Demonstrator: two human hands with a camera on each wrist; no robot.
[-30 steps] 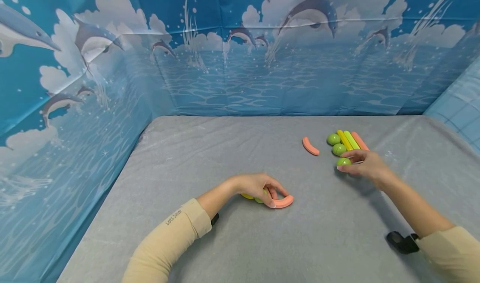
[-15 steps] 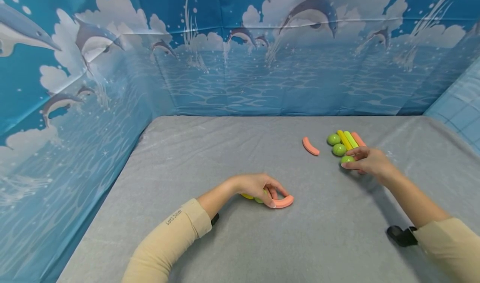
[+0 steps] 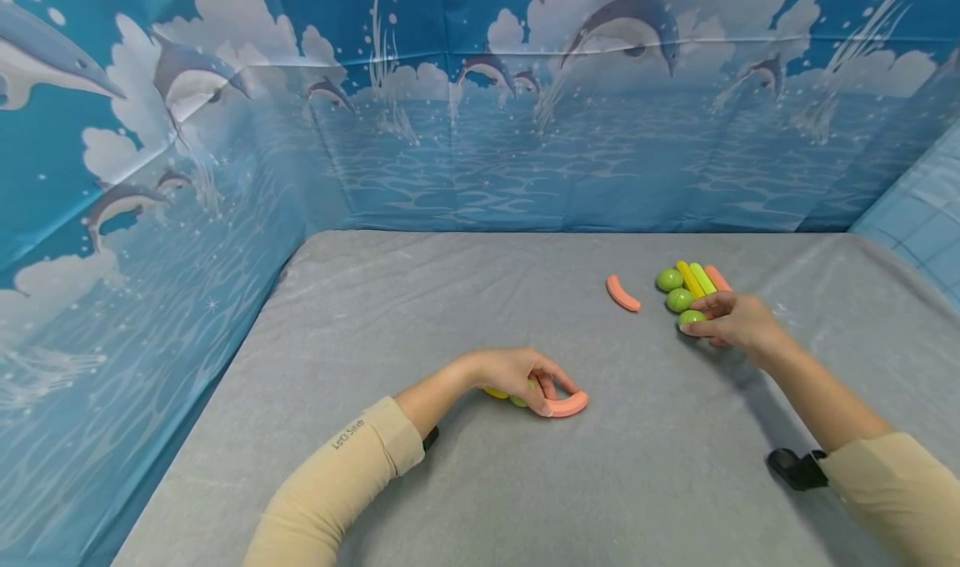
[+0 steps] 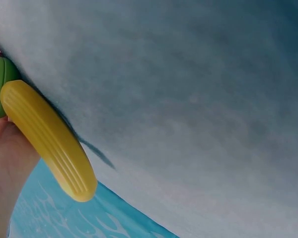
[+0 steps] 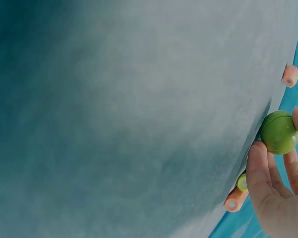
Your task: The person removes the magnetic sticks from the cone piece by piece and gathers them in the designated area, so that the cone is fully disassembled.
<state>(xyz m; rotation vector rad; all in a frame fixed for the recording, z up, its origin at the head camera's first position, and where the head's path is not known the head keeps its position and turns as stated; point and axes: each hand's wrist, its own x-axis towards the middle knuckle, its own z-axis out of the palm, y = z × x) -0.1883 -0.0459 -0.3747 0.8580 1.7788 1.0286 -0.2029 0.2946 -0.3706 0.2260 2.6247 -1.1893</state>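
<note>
My left hand (image 3: 517, 375) reaches over the front middle of the grey table. Its thumb and fingertips pinch a curved pink stick (image 3: 567, 404). Partly hidden beneath that hand are a green ball (image 4: 2, 87) and a ridged, curved yellow stick (image 4: 49, 141), both plainer in the left wrist view. At the right, my right hand (image 3: 738, 329) holds a smooth green ball (image 5: 279, 132) between thumb and fingers. That ball lies at the near end of a row with two more green balls (image 3: 680, 300). Whether it rests on the cloth cannot be told.
Beside the row lie a yellow stick (image 3: 690, 279), a lime-green stick (image 3: 703, 278) and a pink stick (image 3: 717, 278), side by side. A separate curved pink stick (image 3: 622, 293) lies to their left. A dolphin-print curtain (image 3: 480, 158) hangs behind the grey cloth (image 3: 420, 292).
My right hand, with the green ball, first shifts slightly right and away, then a touch back left toward the row. The left hand stays in place on the pink stick.
</note>
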